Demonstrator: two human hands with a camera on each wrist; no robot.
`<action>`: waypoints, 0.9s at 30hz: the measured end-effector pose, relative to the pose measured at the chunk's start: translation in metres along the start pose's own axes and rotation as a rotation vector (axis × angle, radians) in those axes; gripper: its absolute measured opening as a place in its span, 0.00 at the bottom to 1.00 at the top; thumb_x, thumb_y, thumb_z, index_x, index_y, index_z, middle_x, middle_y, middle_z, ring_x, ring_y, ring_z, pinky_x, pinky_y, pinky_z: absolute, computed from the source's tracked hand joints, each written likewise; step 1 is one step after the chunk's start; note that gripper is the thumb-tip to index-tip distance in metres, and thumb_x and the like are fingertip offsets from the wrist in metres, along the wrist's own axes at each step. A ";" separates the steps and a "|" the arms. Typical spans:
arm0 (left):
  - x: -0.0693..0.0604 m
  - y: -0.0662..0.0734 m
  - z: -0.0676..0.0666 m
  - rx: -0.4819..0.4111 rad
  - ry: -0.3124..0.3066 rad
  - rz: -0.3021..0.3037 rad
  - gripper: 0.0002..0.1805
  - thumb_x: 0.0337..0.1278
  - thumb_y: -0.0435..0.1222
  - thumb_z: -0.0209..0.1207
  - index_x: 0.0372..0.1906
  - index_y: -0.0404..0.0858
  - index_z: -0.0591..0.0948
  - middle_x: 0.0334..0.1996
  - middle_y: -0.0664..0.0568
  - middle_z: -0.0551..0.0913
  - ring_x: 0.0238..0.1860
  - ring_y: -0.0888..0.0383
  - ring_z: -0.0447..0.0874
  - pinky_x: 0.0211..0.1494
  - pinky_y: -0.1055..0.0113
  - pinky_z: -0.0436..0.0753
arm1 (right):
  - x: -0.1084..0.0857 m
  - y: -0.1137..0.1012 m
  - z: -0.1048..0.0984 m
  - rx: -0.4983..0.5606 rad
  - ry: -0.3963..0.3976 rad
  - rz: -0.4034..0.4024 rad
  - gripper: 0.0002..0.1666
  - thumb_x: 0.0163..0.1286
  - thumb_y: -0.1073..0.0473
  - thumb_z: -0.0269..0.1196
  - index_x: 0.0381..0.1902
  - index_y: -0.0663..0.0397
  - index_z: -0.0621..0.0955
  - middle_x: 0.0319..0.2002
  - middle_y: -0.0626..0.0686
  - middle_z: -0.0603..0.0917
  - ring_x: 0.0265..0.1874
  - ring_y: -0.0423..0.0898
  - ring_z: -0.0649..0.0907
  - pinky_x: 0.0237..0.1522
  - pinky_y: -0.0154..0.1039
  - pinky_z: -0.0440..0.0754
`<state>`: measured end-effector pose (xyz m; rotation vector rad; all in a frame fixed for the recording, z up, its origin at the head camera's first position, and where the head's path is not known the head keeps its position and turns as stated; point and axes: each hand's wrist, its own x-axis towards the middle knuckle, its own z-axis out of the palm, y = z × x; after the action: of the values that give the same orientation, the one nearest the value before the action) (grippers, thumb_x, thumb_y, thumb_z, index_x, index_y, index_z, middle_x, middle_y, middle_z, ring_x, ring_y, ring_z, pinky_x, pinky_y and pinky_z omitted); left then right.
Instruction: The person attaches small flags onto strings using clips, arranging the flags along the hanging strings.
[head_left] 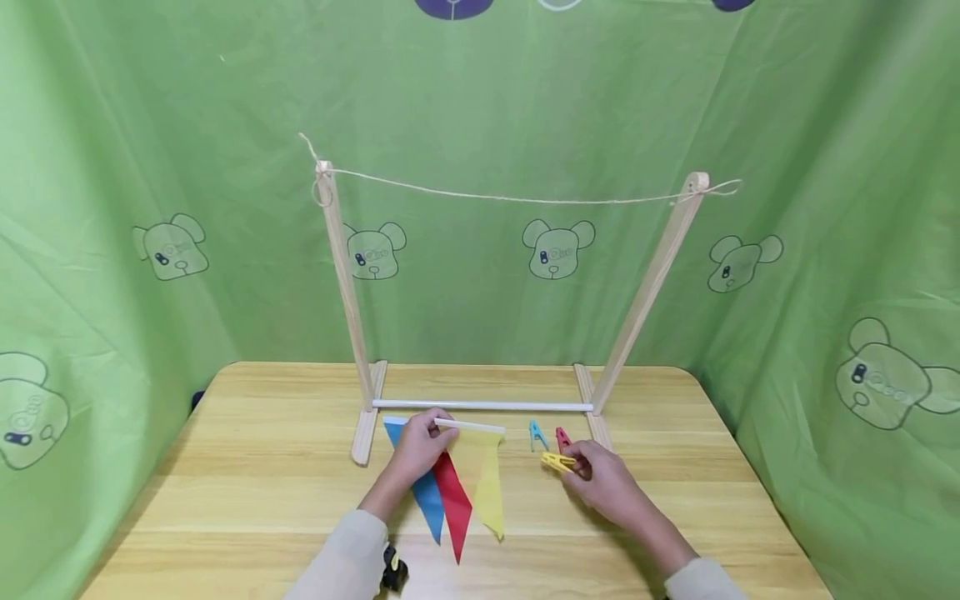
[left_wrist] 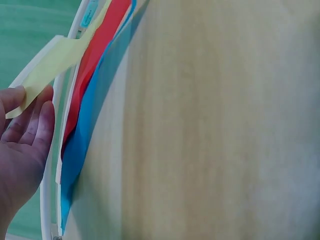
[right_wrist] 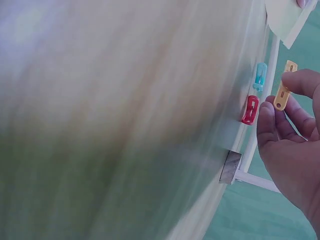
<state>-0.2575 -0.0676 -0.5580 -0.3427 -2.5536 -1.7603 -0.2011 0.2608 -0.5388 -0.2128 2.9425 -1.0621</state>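
My left hand (head_left: 420, 446) pinches the white top edge of a yellow pennant flag (head_left: 489, 492), raised a little off the table. Beneath and to its left lie a red pennant flag (head_left: 453, 500) and a blue pennant flag (head_left: 427, 500), partly covered by the hand and the yellow cloth. Between thumb and fingers my right hand (head_left: 606, 483) holds a yellow clothespin (right_wrist: 284, 92) just above the tabletop. Close by lie a blue clothespin (head_left: 537, 435) and a red clothespin (head_left: 562, 438), the red one partly behind the hand in the head view.
Behind the flags stands a wooden frame, its left post (head_left: 347, 287) and right post (head_left: 651, 287) joined low by a white rod (head_left: 480, 406). A string (head_left: 480, 197) sags between the post tops. Green curtains (head_left: 465, 308) surround the wooden table (head_left: 247, 467).
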 end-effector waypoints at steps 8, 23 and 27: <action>0.000 0.006 -0.001 -0.017 0.049 0.002 0.05 0.64 0.33 0.68 0.42 0.39 0.85 0.17 0.57 0.64 0.19 0.61 0.63 0.23 0.72 0.64 | 0.000 -0.002 -0.003 0.057 0.050 -0.031 0.16 0.63 0.68 0.71 0.49 0.56 0.83 0.39 0.49 0.80 0.37 0.42 0.78 0.39 0.29 0.82; -0.001 0.018 0.000 -0.079 0.099 -0.005 0.06 0.63 0.32 0.69 0.43 0.38 0.87 0.17 0.56 0.65 0.18 0.62 0.63 0.21 0.74 0.63 | 0.003 -0.004 -0.012 0.088 0.097 -0.026 0.21 0.61 0.66 0.75 0.51 0.59 0.82 0.38 0.51 0.81 0.36 0.42 0.80 0.39 0.28 0.84; -0.002 0.024 0.000 -0.108 0.106 0.000 0.05 0.63 0.33 0.69 0.42 0.38 0.87 0.16 0.56 0.65 0.18 0.62 0.62 0.20 0.74 0.62 | 0.004 -0.006 -0.016 0.085 0.127 -0.041 0.20 0.62 0.66 0.75 0.51 0.57 0.82 0.39 0.51 0.83 0.38 0.43 0.81 0.41 0.29 0.85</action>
<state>-0.2511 -0.0600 -0.5364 -0.2450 -2.3937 -1.8672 -0.2051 0.2656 -0.5223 -0.2139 3.0071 -1.2486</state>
